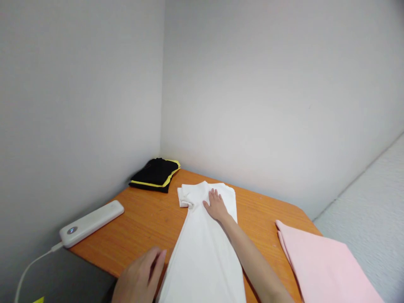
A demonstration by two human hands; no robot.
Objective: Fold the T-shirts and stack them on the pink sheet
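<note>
A white T-shirt [205, 256] lies folded lengthwise on the table, its short sleeve [185, 197] sticking out at the far left. My right hand [217, 206] rests flat on the upper part of the shirt, fingers stretched out. Beside the shirt's left edge, near the front of the table, is my left hand [139, 275]. Its thumb stands a little apart from the loosely bent fingers, and nothing shows between them. This hand is slightly blurred, and its lower part is cut off by the frame.
Folded black and yellow clothes [154, 174] are stacked at the back left corner of the wooden table [151, 214]. A white power bank [91, 223] with a cable lies along the left edge. Pink folded cloth [325, 265] is at the right. Walls [240, 92] border the table behind and left.
</note>
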